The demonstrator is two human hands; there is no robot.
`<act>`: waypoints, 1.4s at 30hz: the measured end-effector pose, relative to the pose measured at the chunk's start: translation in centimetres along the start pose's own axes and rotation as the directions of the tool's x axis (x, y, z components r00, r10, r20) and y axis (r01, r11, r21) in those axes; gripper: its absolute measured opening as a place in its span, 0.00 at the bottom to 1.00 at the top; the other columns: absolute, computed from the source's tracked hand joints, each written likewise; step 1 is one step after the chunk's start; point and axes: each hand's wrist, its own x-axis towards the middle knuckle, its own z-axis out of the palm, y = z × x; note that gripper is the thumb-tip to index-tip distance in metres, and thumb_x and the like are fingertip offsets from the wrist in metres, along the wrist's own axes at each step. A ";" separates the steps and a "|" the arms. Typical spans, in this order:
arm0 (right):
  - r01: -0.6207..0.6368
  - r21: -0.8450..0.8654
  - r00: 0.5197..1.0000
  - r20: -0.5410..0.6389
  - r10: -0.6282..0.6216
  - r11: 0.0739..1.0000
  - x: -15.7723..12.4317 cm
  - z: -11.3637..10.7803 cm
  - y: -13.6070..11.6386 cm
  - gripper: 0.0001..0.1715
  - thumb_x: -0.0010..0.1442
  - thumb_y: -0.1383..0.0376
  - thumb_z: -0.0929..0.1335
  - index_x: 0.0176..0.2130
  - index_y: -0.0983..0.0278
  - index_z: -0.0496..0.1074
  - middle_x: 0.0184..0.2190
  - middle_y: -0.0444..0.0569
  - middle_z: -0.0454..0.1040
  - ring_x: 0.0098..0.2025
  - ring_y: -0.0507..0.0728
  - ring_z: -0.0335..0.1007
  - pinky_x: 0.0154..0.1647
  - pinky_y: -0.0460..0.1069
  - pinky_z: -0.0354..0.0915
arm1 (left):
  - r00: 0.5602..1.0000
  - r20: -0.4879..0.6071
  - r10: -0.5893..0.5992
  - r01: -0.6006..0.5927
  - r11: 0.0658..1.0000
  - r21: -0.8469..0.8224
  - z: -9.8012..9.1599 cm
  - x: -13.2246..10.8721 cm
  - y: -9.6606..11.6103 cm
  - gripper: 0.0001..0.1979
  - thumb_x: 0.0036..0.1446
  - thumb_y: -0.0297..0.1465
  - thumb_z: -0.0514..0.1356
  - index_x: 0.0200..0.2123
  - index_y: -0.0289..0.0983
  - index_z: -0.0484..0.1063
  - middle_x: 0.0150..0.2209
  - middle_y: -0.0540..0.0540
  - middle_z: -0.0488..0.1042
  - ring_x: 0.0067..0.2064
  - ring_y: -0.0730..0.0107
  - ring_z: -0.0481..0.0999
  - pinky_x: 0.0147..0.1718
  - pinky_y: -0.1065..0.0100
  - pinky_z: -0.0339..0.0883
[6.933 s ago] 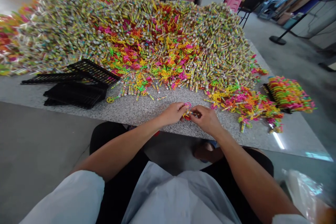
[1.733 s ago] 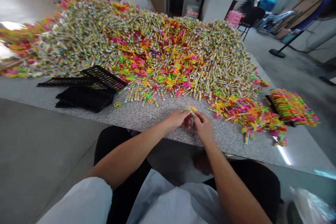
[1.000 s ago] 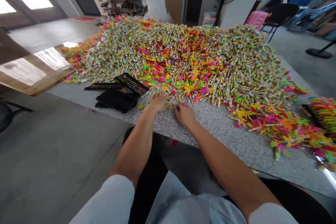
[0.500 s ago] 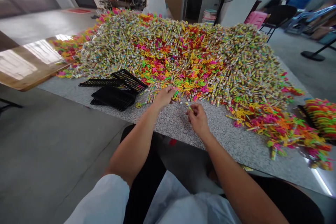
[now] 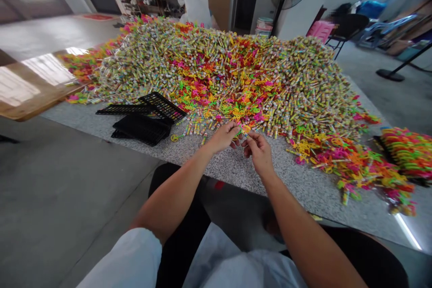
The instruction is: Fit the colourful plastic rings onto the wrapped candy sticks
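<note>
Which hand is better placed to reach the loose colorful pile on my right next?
Likely the right hand: it's nearer the colorful pile, while the left hand sits farther away. Both seem to pinch small plastic pieces.

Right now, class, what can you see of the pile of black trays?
The pile of black trays looks like thin plastic. Some lie stacked near the front edge of the speckled tabletop; behind them, one stretches left and another tilts, showing its open grid. The tilted one seems to lean on the heap of small tubes. The left hand does not touch them.
</note>
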 end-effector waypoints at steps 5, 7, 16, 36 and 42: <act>-0.080 0.057 0.997 0.001 0.080 0.995 -0.2 -0.4 0.5 0.24 0.62 0.48 0.70 0.49 0.61 0.69 0.30 0.42 0.76 0.21 0.50 0.67 0.21 0.46 0.61 | 0.999 -0.031 0.008 -0.008 1.000 0.007 0.8 0.0 -0.3 0.11 0.68 0.41 0.56 0.40 0.39 0.64 0.34 0.49 0.74 0.25 0.77 0.72 0.24 0.73 0.68; -0.107 0.071 0.994 0.010 0.106 0.992 -0.3 -0.5 0.5 0.25 0.61 0.48 0.70 0.49 0.61 0.70 0.29 0.41 0.76 0.20 0.50 0.66 0.20 0.46 0.60 | 0.999 -0.045 0.026 -0.025 0.999 0.021 1.1 -0.1 -0.4 0.11 0.68 0.40 0.55 0.39 0.39 0.63 0.33 0.50 0.74 0.24 0.77 0.71 0.23 0.73 0.66; -0.058 -0.140 0.995 0.068 0.068 0.988 -1.5 -0.9 -0.4 0.33 0.65 0.48 0.67 0.63 0.59 0.70 0.25 0.41 0.73 0.18 0.51 0.65 0.19 0.47 0.61 | 0.997 -0.080 -0.019 0.018 1.000 -0.016 2.3 0.3 -0.9 0.10 0.68 0.39 0.56 0.39 0.39 0.65 0.32 0.50 0.73 0.22 0.80 0.67 0.22 0.74 0.62; 0.014 0.066 0.780 -0.625 0.030 0.998 -0.6 -15.5 -0.6 0.16 0.56 0.56 0.71 0.40 0.63 0.76 0.25 0.40 0.74 0.18 0.49 0.64 0.17 0.44 0.61 | 0.936 -0.288 0.202 0.047 0.740 0.671 -1.3 1.3 -2.3 0.08 0.65 0.34 0.58 0.45 0.40 0.72 0.45 0.40 0.77 0.50 0.56 0.76 0.55 0.54 0.67; -0.086 0.124 0.793 -0.592 0.143 0.989 1.4 -17.6 -1.0 0.20 0.58 0.53 0.71 0.45 0.62 0.74 0.38 0.48 0.81 0.21 0.51 0.71 0.18 0.45 0.63 | 0.891 -0.313 0.330 0.117 0.498 0.859 -4.5 4.5 -1.4 0.18 0.68 0.36 0.54 0.56 0.37 0.73 0.56 0.35 0.73 0.61 0.48 0.67 0.64 0.49 0.57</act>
